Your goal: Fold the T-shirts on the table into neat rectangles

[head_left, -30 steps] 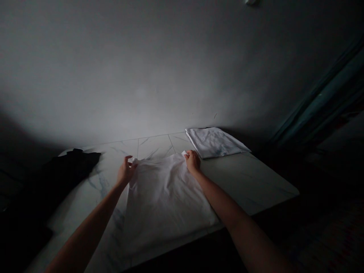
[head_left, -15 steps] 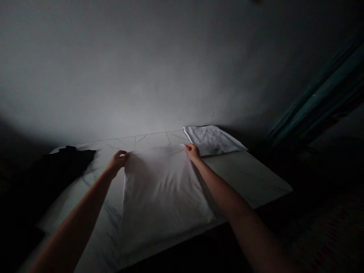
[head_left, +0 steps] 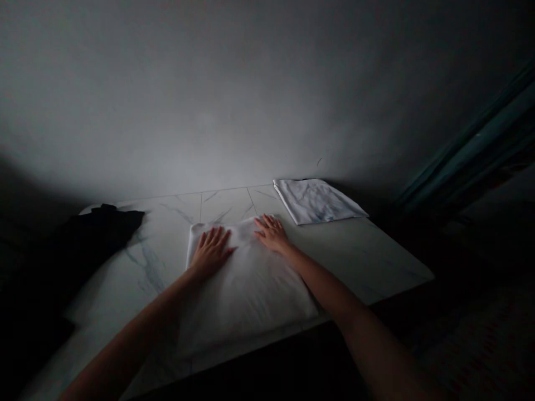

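Observation:
A white folded cloth (head_left: 251, 295), perhaps a garment, lies spread near the front edge of the marble-patterned table (head_left: 346, 262). My left hand (head_left: 212, 252) rests flat on its far left part with the fingers spread. Flat on the far right part lies my right hand (head_left: 271, 233), its fingers also apart. Neither hand grips the fabric. Soft creases run across the cloth between and below my hands. In the dim light its exact kind cannot be made out.
Another folded white cloth (head_left: 320, 200) lies at the back right of the table by the grey wall (head_left: 225, 100). Dark clothing (head_left: 104, 228) is heaped over the left end. Bluish-green fabric (head_left: 476, 139) hangs at the far right.
Both hands have let go of the cloth's far corners. They have moved inward and now lie flat on top of it. The cloth's far edge sits on the table.

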A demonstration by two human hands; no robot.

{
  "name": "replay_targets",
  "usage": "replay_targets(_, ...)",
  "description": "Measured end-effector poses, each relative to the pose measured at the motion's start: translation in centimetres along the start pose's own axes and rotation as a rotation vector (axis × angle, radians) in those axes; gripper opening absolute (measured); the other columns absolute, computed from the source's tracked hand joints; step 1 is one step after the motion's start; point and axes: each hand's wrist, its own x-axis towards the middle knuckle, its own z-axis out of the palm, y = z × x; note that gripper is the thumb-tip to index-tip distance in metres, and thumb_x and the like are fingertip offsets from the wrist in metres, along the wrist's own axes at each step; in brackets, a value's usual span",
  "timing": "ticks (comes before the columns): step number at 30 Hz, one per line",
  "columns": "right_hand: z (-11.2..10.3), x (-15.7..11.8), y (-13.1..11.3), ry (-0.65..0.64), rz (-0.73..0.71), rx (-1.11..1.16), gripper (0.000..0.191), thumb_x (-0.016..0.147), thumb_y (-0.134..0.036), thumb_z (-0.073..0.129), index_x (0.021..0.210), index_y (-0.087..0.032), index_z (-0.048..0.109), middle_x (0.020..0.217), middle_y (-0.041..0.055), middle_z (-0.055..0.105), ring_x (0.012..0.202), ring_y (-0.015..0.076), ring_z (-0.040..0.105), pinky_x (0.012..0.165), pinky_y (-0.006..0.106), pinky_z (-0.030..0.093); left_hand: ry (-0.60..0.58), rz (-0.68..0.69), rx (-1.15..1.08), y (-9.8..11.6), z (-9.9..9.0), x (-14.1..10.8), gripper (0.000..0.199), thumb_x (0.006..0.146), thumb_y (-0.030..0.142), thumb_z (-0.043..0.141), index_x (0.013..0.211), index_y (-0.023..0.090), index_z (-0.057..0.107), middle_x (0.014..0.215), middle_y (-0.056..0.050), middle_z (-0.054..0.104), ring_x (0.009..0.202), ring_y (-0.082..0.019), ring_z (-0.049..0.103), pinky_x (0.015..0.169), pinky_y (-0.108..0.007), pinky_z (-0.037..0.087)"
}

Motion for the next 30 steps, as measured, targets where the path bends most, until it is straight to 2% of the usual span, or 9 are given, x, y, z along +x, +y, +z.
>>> replay_targets(2, -0.9, 0.3, 0.3, -0.046, 0.028, -0.011, 0.056, 0.103, -0.047, 0.042, 0.155, -0.027, 0.037, 0.164, 0.0128, 0.027, 0.152, 0.0290, 0.022, 0.120, 0.054, 0.018, -0.075, -0.023, 0.016, -1.4, 0.3, 0.3, 0.060, 0.099, 0.050, 0.036, 0.152, 0.021, 0.043, 0.160, -0.014, 0.037, 0.150, -0.032, 0.028, 0.120, -0.055, 0.023)
replay_targets(5, -1.9, -0.1, -0.3, -0.026, 0.083, -0.025, 0.064, 0.102, -0.052, 0.043, 0.155, -0.017, 0.038, 0.164, 0.0179, 0.024, 0.153, 0.0352, 0.018, 0.120, 0.058, 0.014, -0.013, -0.103, 0.073, -3.3, 0.0, 0.6, 0.063, 0.099, 0.047, 0.038, 0.152, 0.015, 0.042, 0.162, -0.019, 0.030, 0.152, -0.035, 0.021, 0.120, -0.057, 0.020)
replay_targets(8, -1.7, -2.4, -1.9, -0.040, -0.094, 0.020, 0.067, 0.100, -0.056, 0.042, 0.156, -0.019, 0.035, 0.165, 0.0140, 0.023, 0.153, 0.0329, 0.018, 0.122, 0.056, 0.015, -0.027, -0.078, 0.076, -3.4, -0.3, -0.6, 0.062, 0.099, 0.049, 0.039, 0.153, 0.019, 0.040, 0.163, -0.018, 0.029, 0.152, -0.037, 0.020, 0.119, -0.059, 0.022)
replay_targets(11, -1.3, -5.7, -3.2, -0.109, -0.285, 0.061, 0.062, 0.100, -0.054, 0.044, 0.156, -0.027, 0.036, 0.164, 0.0071, 0.028, 0.153, 0.0269, 0.022, 0.123, 0.050, 0.015, -0.131, 0.002, 0.044, -1.8, -0.6, -2.9, 0.059, 0.100, 0.050, 0.037, 0.153, 0.024, 0.041, 0.163, -0.015, 0.031, 0.151, -0.037, 0.023, 0.118, -0.058, 0.026)
replay_targets(16, -1.4, -10.5, -6.2, -0.076, -0.140, 0.066, 0.065, 0.101, -0.051, 0.040, 0.154, -0.014, 0.039, 0.162, 0.0166, 0.030, 0.151, 0.0344, 0.025, 0.121, 0.055, 0.021, -0.074, 0.082, 0.052, 3.7, -1.4, -7.7, 0.060, 0.102, 0.047, 0.033, 0.156, 0.020, 0.034, 0.163, -0.015, 0.030, 0.152, -0.034, 0.022, 0.120, -0.057, 0.022)
replay_targets(19, -0.9, -13.6, -8.6, 0.022, -0.172, 0.073, 0.062, 0.103, -0.049, 0.036, 0.155, -0.017, 0.036, 0.163, 0.0149, 0.028, 0.151, 0.0325, 0.024, 0.121, 0.057, 0.018, -0.055, 0.168, 0.028, 7.0, -1.3, -10.9, 0.060, 0.103, 0.046, 0.030, 0.158, 0.022, 0.027, 0.165, -0.013, 0.027, 0.153, -0.031, 0.020, 0.121, -0.056, 0.021)
replay_targets(23, 0.2, -17.7, -9.0, 0.070, -0.138, 0.093, 0.060, 0.102, -0.047, 0.040, 0.153, -0.016, 0.040, 0.161, 0.0166, 0.032, 0.151, 0.0307, 0.025, 0.121, 0.055, 0.017, -0.032, 0.175, -0.009, 8.1, -1.5, -14.9, 0.059, 0.102, 0.047, 0.032, 0.156, 0.025, 0.031, 0.163, -0.012, 0.032, 0.150, -0.030, 0.028, 0.120, -0.052, 0.024)
replay_targets(26, 0.0, -20.5, -6.4, 0.206, 0.036, 0.118, 0.055, 0.100, -0.045, 0.044, 0.145, -0.013, 0.049, 0.153, 0.0188, 0.045, 0.144, 0.0311, 0.037, 0.118, 0.052, 0.024, 0.067, 0.007, -0.048, 7.0, -3.3, -18.0, 0.061, 0.099, 0.051, 0.037, 0.150, 0.019, 0.039, 0.152, -0.016, 0.047, 0.142, -0.031, 0.042, 0.115, -0.048, 0.034)
replay_targets(30, -1.0, -24.1, -1.7, 0.413, 0.353, 0.122, 0.047, 0.094, -0.057, 0.052, 0.115, -0.017, 0.067, 0.115, 0.0183, 0.068, 0.112, 0.0323, 0.060, 0.101, 0.048, 0.042, 0.143, -0.487, -0.016, 5.1, -5.8, -22.1, 0.053, 0.091, 0.060, 0.047, 0.121, 0.019, 0.061, 0.119, -0.018, 0.066, 0.112, -0.036, 0.059, 0.098, -0.052, 0.046)
